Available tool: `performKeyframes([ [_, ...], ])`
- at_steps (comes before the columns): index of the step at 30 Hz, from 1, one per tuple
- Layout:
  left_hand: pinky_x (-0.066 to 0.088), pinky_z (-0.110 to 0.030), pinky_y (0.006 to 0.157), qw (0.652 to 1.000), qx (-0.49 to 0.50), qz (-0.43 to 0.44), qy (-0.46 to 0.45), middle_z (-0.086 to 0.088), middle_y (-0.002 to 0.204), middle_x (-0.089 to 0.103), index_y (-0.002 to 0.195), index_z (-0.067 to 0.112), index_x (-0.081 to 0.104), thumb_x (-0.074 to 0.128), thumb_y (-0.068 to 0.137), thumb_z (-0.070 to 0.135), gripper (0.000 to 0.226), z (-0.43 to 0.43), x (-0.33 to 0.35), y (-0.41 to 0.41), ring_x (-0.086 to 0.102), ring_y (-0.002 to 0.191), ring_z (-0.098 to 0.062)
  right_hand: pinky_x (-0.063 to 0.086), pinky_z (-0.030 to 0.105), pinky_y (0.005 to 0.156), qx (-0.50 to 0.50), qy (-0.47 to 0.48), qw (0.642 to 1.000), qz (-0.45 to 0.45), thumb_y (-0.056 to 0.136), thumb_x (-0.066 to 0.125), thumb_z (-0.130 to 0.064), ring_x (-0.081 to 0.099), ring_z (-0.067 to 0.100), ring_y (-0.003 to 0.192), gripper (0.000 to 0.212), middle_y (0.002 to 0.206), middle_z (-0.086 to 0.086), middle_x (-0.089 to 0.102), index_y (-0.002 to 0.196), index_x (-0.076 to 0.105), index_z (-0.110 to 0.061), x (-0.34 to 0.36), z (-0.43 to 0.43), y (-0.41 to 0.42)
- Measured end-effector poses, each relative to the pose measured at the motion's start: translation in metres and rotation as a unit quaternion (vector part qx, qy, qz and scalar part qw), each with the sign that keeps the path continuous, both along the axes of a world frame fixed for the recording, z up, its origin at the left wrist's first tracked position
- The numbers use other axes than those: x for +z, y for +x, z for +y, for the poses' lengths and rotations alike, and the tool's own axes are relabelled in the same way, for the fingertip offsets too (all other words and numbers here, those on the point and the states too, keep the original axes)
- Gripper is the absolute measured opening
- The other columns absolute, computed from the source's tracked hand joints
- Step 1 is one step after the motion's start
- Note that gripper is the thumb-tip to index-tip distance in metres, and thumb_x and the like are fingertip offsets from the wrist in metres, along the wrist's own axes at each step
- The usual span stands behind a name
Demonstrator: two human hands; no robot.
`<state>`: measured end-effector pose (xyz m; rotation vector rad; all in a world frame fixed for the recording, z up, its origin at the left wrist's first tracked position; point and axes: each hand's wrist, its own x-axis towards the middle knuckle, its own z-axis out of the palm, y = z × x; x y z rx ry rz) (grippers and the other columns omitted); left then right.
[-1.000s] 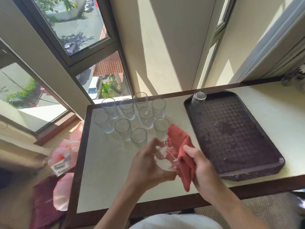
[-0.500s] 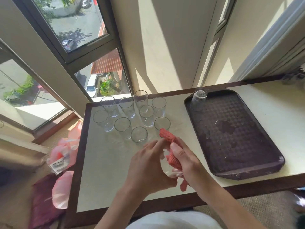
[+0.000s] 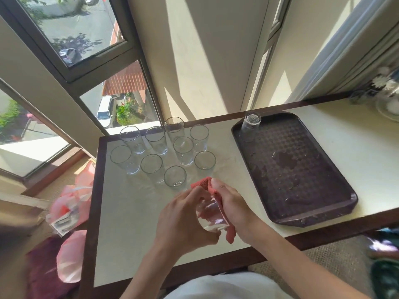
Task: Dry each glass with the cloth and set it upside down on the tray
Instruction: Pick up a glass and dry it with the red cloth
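My left hand (image 3: 183, 219) grips a clear glass (image 3: 212, 216) over the near middle of the white table. My right hand (image 3: 233, 203) holds a red cloth (image 3: 201, 183) pressed against and into that glass; part of the cloth hangs out below my palm. Several more clear glasses (image 3: 174, 175) stand upright in a cluster at the table's back left. A dark brown tray (image 3: 302, 190) lies on the right, with wet patches on it. One glass (image 3: 250, 126) stands upside down in the tray's far left corner.
The table (image 3: 129, 223) has a dark wooden rim and stands against a window wall. Pink bags (image 3: 71, 199) lie on the floor to the left. A plate and flowers (image 3: 386, 98) sit at the far right edge of the table.
My right hand has pushed the cloth from beside the glass into it, so less cloth shows. Both hands stay at the same spot over the table.
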<state>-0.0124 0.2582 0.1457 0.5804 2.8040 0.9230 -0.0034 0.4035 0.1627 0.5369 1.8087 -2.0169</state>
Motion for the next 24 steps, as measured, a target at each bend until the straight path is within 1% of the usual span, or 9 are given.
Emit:
performKeyframes([
  [3, 0.051, -0.027, 0.064, 0.991, 0.055, -0.121, 0.022, 0.019, 0.079, 0.064, 0.095, 0.044, 0.049, 0.085, 0.042, 0.050, 0.064, -0.007, -0.017, -0.004, 0.060, 0.072, -0.001, 0.051, 0.033, 0.052, -0.001, 0.134, 0.991, -0.019, 0.103, 0.035, -0.041, 0.063, 0.022, 0.060, 0.041, 0.082, 0.017, 0.071, 0.096, 0.067, -0.016, -0.034, 0.000, -0.007],
  [7, 0.052, -0.029, 0.072, 0.965, 0.119, -0.225, 0.067, 0.015, 0.080, 0.068, 0.103, 0.037, 0.055, 0.078, 0.034, 0.059, 0.077, -0.024, -0.042, -0.005, 0.063, 0.073, -0.003, 0.045, 0.036, 0.084, 0.040, 0.445, 0.893, 0.060, 0.103, 0.033, -0.042, 0.056, 0.024, 0.104, 0.037, 0.115, 0.005, 0.061, 0.116, 0.062, -0.022, -0.086, 0.006, 0.002],
  [11, 0.055, -0.034, 0.075, 0.942, 0.163, -0.266, 0.122, 0.011, 0.081, 0.071, 0.098, 0.037, 0.057, 0.080, 0.030, 0.058, 0.075, -0.037, -0.060, -0.003, 0.064, 0.072, -0.008, 0.031, 0.052, 0.111, 0.197, 0.552, 0.810, 0.032, 0.101, 0.026, -0.050, 0.023, 0.033, 0.144, 0.049, 0.156, 0.009, 0.027, 0.139, 0.043, -0.024, -0.129, 0.008, 0.014],
  [13, 0.056, -0.032, 0.074, 0.937, 0.158, -0.274, 0.149, 0.010, 0.084, 0.071, 0.098, 0.037, 0.057, 0.082, 0.031, 0.056, 0.074, -0.040, -0.062, -0.003, 0.066, 0.073, -0.009, 0.011, 0.053, 0.120, 0.267, 0.539, 0.798, 0.025, 0.102, 0.030, -0.047, -0.004, 0.032, 0.152, 0.054, 0.165, 0.003, 0.009, 0.152, 0.026, -0.025, -0.137, 0.005, 0.016],
  [16, 0.054, -0.025, 0.074, 0.933, 0.138, -0.271, 0.190, 0.011, 0.086, 0.071, 0.100, 0.038, 0.056, 0.080, 0.034, 0.057, 0.073, -0.037, -0.064, -0.005, 0.068, 0.079, -0.005, -0.003, 0.048, 0.121, 0.230, 0.483, 0.845, 0.012, 0.099, 0.042, -0.044, -0.015, 0.027, 0.151, 0.058, 0.166, -0.003, 0.004, 0.153, 0.026, -0.031, -0.137, 0.000, 0.017],
  [18, 0.054, -0.026, 0.080, 0.927, 0.123, -0.273, 0.226, 0.013, 0.087, 0.072, 0.103, 0.039, 0.055, 0.081, 0.038, 0.055, 0.072, -0.032, -0.067, -0.006, 0.068, 0.084, -0.001, 0.005, 0.045, 0.122, 0.123, 0.444, 0.887, 0.025, 0.097, 0.049, -0.040, -0.001, 0.022, 0.152, 0.049, 0.163, -0.007, 0.019, 0.145, 0.044, -0.028, -0.128, -0.003, 0.019],
  [20, 0.053, -0.028, 0.087, 0.912, 0.108, -0.284, 0.276, 0.009, 0.092, 0.073, 0.111, 0.036, 0.055, 0.085, 0.045, 0.051, 0.074, -0.026, -0.069, -0.005, 0.069, 0.091, -0.002, 0.027, 0.033, 0.116, -0.003, 0.369, 0.929, 0.034, 0.097, 0.054, -0.029, 0.031, 0.015, 0.143, 0.034, 0.145, -0.010, 0.047, 0.129, 0.061, -0.023, -0.112, -0.005, 0.021],
  [22, 0.052, -0.020, 0.084, 0.900, 0.092, -0.287, 0.315, 0.004, 0.101, 0.073, 0.117, 0.033, 0.053, 0.086, 0.052, 0.046, 0.074, -0.018, -0.065, -0.001, 0.069, 0.095, -0.003, 0.049, 0.025, 0.093, -0.126, 0.218, 0.968, 0.007, 0.096, 0.056, -0.022, 0.062, 0.018, 0.113, 0.019, 0.109, -0.010, 0.070, 0.109, 0.070, -0.018, -0.096, -0.006, 0.026],
  [24, 0.051, -0.015, 0.081, 0.892, 0.076, -0.281, 0.345, 0.002, 0.107, 0.071, 0.117, 0.034, 0.054, 0.085, 0.057, 0.041, 0.069, -0.006, -0.057, 0.001, 0.068, 0.099, -0.002, 0.055, 0.031, 0.082, -0.175, 0.066, 0.982, -0.026, 0.096, 0.055, -0.029, 0.070, 0.023, 0.094, 0.022, 0.092, -0.003, 0.075, 0.102, 0.072, -0.017, -0.084, -0.003, 0.030],
])
